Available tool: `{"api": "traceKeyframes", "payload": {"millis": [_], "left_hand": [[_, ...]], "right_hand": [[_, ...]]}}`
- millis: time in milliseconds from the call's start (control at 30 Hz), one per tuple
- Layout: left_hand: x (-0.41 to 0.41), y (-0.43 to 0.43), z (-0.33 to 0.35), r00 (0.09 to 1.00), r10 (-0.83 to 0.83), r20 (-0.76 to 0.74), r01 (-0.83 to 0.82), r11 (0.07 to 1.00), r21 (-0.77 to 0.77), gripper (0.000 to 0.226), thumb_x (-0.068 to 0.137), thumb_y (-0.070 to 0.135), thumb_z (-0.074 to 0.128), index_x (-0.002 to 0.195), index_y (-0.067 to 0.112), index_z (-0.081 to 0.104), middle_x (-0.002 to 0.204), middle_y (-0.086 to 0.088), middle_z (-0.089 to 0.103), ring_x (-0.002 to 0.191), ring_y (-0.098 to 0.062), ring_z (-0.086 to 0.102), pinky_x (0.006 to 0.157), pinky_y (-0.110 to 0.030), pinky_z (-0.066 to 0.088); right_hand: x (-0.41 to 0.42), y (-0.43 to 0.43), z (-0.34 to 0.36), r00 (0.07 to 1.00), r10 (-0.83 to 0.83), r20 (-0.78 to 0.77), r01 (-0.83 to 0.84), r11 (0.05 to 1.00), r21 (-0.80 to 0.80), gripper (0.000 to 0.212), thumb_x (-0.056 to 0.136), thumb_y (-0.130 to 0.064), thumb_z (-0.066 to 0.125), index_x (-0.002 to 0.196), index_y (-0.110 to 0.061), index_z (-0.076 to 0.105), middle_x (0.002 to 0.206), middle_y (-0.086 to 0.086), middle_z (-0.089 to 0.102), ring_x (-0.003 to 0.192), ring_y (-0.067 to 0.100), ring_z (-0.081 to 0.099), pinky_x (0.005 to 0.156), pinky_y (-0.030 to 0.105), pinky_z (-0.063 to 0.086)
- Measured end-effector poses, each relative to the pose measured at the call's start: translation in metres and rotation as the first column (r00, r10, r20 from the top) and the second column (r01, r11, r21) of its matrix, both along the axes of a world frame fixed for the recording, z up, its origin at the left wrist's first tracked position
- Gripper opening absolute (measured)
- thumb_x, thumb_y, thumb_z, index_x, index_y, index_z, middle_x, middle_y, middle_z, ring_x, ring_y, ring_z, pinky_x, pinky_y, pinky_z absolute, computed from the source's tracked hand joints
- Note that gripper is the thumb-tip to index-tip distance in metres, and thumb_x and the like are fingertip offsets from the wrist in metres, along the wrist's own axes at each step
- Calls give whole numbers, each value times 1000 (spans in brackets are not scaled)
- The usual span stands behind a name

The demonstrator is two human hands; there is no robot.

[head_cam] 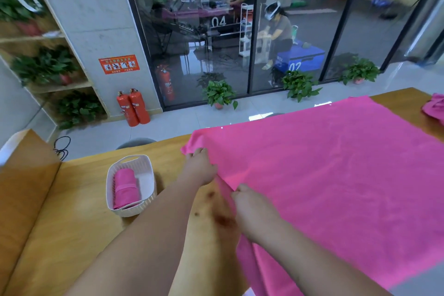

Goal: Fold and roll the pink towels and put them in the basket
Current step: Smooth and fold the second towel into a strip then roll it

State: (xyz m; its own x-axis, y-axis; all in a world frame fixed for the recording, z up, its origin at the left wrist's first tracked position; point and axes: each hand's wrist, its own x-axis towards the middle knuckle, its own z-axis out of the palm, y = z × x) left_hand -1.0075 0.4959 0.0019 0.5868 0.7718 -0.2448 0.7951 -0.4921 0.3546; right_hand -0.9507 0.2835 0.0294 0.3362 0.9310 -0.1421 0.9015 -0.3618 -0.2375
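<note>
Matt pink cloth towel (336, 163) on smooth glossy wooden table (72, 199); ribbed white plastic basket (146, 202)

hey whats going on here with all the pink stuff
A person is working on a large pink towel spread flat on a wooden table. The left hand grips its far left corner and the right hand grips the same edge nearer the body, so a fold seems about to begin. One rolled towel already lies in the white basket, and a crumpled pink towel sits at the table's far right.
</note>
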Motion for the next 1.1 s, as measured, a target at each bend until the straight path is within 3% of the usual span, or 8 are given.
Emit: {"api": "traceKeyframes", "payload": {"millis": [133, 300, 500, 633, 800, 967, 1100], "left_hand": [[47, -24, 27, 999, 6, 52, -8, 999, 41, 73, 74, 40, 43, 140, 11, 49, 154, -11, 45, 143, -36, 38, 119, -48, 27], [107, -78, 82, 997, -24, 71, 15, 993, 113, 76, 95, 32, 52, 161, 6, 27, 169, -13, 24, 153, -37, 24, 125, -43, 18], [179, -122, 107, 997, -24, 73, 13, 987, 158, 66, 97, 35, 53, 152, 3, 36, 168, -15, 25, 151, -42, 23, 125, -46, 18], [221, -149, 118, 995, -27, 100, 11, 986, 164, 75, 97, 39, 52, 160, 6, 26, 173, -10, 14, 157, -43, 12, 128, -49, 13], [285, -170, 123, 990, -73, 122, 45, 975, 218, 80, 87, 53, 44, 148, 2, 39, 162, -14, 34, 152, -36, 26, 127, -48, 12], [354, -200, 133, 978, -168, 123, 128, 950, 287, 77, 102, 40, 48, 161, -1, 21, 171, -14, 17, 160, -26, 7, 129, -45, 3], [407, -218, 133, 974, -191, 123, 154, 952, 263, 82, 104, 40, 48, 165, 2, 8, 174, -12, 4, 161, -27, -2, 129, -43, -3]], "right_hand": [[51, -34, 28, 996, -24, 81, 18, 996, 83, 29, 90, -2, 53, 116, -14, 61, 112, 5, 51, 106, 34, 62, 75, 43, 43], [116, -73, 54, 988, -57, 141, 29, 981, 192, 37, 88, -2, 56, 119, -20, 64, 108, 0, 51, 107, 29, 57, 73, 39, 43], [192, -119, 75, 982, -50, 182, 3, 969, 248, 41, 92, -6, 55, 130, -21, 63, 115, 1, 51, 110, 29, 52, 84, 45, 54], [236, -147, 90, 976, -49, 211, -7, 967, 256, 41, 94, -7, 52, 131, -20, 62, 116, 3, 52, 110, 29, 52, 84, 45, 52], [290, -179, 103, 972, -104, 209, 45, 962, 268, 36, 91, -6, 53, 123, -18, 63, 111, 3, 52, 107, 30, 52, 82, 46, 54], [345, -205, 107, 962, -167, 217, 107, 959, 263, 38, 94, -5, 50, 127, -18, 62, 115, 3, 52, 107, 29, 52, 75, 41, 44], [393, -221, 106, 958, -204, 199, 154, 958, 243, 40, 92, -4, 51, 127, -18, 63, 114, 3, 52, 105, 28, 52, 80, 43, 52]]}}
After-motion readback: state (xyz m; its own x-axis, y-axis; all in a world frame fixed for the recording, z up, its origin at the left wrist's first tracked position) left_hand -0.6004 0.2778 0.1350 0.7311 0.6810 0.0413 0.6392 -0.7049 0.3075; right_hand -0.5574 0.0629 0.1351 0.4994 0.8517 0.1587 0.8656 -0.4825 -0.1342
